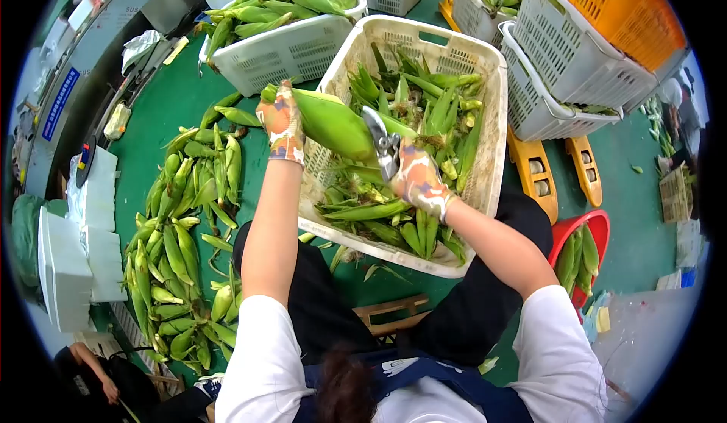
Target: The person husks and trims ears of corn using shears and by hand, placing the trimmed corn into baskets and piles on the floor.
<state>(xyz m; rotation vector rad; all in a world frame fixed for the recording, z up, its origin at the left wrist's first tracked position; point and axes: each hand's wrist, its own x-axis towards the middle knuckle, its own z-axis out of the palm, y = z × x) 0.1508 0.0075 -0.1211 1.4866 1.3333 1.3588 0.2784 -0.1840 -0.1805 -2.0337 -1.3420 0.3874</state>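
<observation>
My left hand (282, 125), in a patterned glove, is closed around one end of a green ear of corn (335, 126) in its husk. The corn is held tilted above a white plastic crate (494, 144). My right hand (421, 181), gloved alike, grips a pair of pruning shears (385, 149). Their blades are at the corn's right end; whether they cut into it I cannot tell. Inside the crate lie many cut husk pieces and corn ends (443, 116). The fingers of my right hand are partly hidden behind the glove's back.
A heap of unhusked corn (178, 249) covers the green floor at left. Another crate of corn (291, 56) stands ahead. Stacked crates (572, 59), a yellow pallet jack (536, 173) and a red tub (602, 234) with corn are at right. A person (102, 381) sits at lower left.
</observation>
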